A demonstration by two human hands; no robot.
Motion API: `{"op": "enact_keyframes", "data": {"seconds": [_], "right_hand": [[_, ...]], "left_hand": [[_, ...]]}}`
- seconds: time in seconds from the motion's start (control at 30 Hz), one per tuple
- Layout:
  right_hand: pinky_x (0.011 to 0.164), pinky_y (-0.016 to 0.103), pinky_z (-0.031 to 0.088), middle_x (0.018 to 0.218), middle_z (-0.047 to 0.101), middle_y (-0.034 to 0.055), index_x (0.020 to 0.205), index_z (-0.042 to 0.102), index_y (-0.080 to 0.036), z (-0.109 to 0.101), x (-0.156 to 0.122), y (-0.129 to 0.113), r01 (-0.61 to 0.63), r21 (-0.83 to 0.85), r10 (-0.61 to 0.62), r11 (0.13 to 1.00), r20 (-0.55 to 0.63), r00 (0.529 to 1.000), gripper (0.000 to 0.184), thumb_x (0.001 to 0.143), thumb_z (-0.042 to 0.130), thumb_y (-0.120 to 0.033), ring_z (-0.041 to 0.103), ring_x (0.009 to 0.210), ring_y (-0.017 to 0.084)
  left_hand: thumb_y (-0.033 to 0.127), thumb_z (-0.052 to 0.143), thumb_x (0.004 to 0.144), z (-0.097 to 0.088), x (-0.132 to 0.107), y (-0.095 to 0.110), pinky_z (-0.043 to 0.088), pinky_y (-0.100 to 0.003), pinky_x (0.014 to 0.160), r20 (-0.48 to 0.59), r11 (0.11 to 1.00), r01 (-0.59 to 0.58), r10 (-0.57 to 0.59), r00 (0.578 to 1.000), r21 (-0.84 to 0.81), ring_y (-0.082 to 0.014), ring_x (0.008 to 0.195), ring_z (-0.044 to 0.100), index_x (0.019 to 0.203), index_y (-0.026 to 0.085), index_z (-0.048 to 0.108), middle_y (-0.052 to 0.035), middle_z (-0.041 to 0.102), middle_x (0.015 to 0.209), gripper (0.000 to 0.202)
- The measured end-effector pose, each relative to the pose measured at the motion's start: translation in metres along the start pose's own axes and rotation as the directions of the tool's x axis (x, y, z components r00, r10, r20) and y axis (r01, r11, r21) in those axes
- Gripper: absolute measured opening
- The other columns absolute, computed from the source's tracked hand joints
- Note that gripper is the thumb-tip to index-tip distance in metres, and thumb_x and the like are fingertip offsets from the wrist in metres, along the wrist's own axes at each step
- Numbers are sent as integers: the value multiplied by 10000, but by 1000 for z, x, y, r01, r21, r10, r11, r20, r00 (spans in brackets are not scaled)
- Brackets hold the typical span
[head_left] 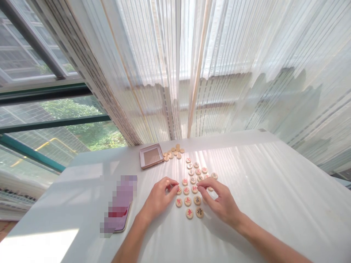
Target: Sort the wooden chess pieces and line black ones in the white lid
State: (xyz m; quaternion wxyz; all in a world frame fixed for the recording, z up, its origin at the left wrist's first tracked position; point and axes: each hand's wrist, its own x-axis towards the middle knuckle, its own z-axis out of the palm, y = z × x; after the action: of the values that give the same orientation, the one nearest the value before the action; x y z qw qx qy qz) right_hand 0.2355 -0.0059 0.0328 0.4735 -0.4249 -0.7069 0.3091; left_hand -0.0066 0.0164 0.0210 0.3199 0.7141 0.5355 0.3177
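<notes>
Round wooden Chinese chess pieces with red and black characters lie face up in uneven rows on the white table [274, 204]. My left hand [160, 195] pinches a red-marked piece [179, 190] at the left end of one row. In that row, the thumb and index finger of my right hand [221, 197] close at the edge of another red-marked piece [194, 189]. A red piece [186, 190] sits between the two hands. Nearer me are a red piece [189, 213] and a black piece [199, 212]. My right hand partly covers some pieces on the right.
An open shallow box [141, 160] stands at the back left. Beside it lie several pieces [171, 156] with no characters visible. A purple phone-like object [123, 204], partly pixelated, lies on the left. Sheer curtains [219, 91] hang behind the table, with a window [68, 120] at left.
</notes>
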Motion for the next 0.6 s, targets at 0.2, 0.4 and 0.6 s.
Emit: {"op": "enact_keyframes", "data": {"seconds": [0.2,0.4,0.6], "right_hand": [[728,314,536,854,700,28,956,680,-228,0,-1,1,-3,-9,3,1000,-4,1000,105,967,577,-241,660,772,189],[724,317,543,864,701,35,965,676,-224,0,-1,0,10,-19,-10,1000,-2,1000,110,973,568,-240,657,775,189],[729,333,557,882,696,49,1007,669,-225,2,-1,4,82,-101,-77,991,52,996,144,998,525,-226,651,786,193]], "left_hand": [[323,606,906,-1,-1,3,519,-324,771,40,999,-9,8,999,40,-211,816,650,942,233,747,-50,699,916,171],[317,607,909,-2,-1,4,513,-332,787,64,999,-9,6,998,54,-217,838,645,938,232,746,-55,687,926,165],[323,615,911,-2,-1,3,512,-327,798,71,997,-14,9,997,70,-211,843,643,950,234,745,-51,684,933,163]]}}
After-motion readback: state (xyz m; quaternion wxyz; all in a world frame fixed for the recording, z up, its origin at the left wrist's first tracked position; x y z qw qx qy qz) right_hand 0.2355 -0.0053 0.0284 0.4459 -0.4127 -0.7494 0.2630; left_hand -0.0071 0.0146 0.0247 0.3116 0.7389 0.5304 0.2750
